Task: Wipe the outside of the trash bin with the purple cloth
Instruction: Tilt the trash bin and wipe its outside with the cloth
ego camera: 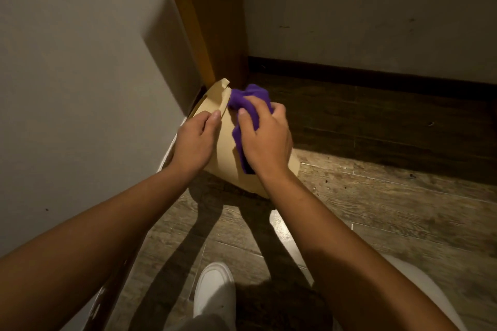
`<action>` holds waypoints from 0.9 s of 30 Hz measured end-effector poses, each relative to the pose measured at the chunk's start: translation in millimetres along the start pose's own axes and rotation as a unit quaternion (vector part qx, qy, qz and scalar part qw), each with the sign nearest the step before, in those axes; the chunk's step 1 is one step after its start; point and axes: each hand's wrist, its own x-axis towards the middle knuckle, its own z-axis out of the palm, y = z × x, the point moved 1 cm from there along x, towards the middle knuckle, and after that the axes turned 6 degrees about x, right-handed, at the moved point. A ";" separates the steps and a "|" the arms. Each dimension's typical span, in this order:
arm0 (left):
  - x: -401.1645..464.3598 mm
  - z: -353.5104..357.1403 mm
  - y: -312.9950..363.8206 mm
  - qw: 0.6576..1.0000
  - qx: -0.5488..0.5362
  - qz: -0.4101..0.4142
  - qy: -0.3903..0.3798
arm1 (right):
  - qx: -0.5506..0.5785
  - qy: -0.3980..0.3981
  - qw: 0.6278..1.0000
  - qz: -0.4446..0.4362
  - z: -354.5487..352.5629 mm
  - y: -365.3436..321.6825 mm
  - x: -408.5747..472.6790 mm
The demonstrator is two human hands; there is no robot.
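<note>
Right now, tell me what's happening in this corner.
A person is cleaning a tan trash bin that sits on the wood floor beside the wall. The left hand steadies the bin near its rim, while the right hand presses a bunched purple cloth against the bin's outer side. The bin looks tipped toward the wall. A white shoe shows below.

Note purple cloth (246, 113): soft, matt, fleecy fabric. Trash bin (223, 158): tan, matt, smooth, paper-like wall. Floor (376, 209): wood-grain planks, slight sheen. Wall (80, 75): matt paint.
</note>
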 end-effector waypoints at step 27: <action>12.7 -35.0 22.0 0.966 -0.095 -0.094 -0.221 | 0.093 0.115 0.950 0.275 -34.9 84.8 -33.0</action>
